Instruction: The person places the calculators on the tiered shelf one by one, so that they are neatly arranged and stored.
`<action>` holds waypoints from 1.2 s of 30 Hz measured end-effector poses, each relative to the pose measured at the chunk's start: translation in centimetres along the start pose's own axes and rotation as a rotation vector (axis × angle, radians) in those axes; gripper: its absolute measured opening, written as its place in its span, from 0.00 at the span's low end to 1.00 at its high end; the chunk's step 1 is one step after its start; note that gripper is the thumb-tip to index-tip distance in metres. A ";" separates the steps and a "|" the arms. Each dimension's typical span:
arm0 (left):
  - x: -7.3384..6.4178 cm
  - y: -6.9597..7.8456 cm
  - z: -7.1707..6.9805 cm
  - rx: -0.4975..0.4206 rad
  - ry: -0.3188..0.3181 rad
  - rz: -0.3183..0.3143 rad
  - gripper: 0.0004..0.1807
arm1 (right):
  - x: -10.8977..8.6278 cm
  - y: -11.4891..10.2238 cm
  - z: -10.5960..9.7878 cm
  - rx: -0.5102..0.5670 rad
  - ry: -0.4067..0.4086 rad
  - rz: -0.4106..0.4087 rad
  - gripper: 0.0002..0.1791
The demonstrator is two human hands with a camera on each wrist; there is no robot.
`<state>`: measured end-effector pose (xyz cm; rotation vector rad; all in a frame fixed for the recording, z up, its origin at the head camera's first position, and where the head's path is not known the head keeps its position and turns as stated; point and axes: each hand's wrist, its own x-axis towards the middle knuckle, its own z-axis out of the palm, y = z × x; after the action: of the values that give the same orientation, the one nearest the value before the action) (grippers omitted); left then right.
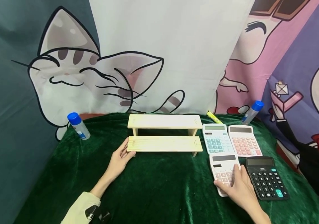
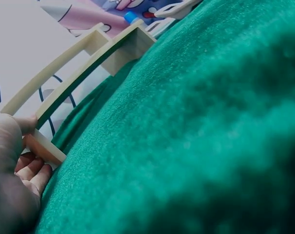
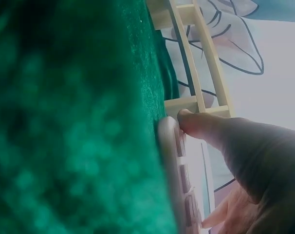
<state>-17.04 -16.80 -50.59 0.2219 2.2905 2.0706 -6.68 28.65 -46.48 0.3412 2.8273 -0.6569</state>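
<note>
A two-tier wooden stand stands on the green cloth. My left hand holds the left end of its lower step, the thumb at the front corner. In the left wrist view, fingers curl around the side board of the stand. My right hand lies across a white calculator with pink keys, thumb at its left edge and fingertips near the right edge. Seen from the right wrist, the thumb touches the end of this calculator; the other fingers are partly hidden.
Behind the held calculator lie a blue-keyed calculator and a pink-keyed one. A black calculator lies to its right. Blue-capped bottles stand at left and right. A yellow marker lies near the cloth's back edge.
</note>
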 end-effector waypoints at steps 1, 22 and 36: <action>0.0 0.0 0.1 -0.005 -0.004 0.004 0.42 | 0.0 0.0 0.0 -0.008 -0.008 0.004 0.75; -0.2 0.4 0.2 -0.080 0.012 0.013 0.39 | -0.4 -0.7 -0.2 -0.041 0.093 -0.036 0.61; 0.0 0.4 0.2 -0.063 0.001 0.012 0.40 | 0.8 -4.3 -1.3 0.019 0.280 -0.282 0.51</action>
<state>-17.00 -16.54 -50.19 0.2332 2.2257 2.1450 -8.82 25.64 -43.82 0.0368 3.1736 -0.7420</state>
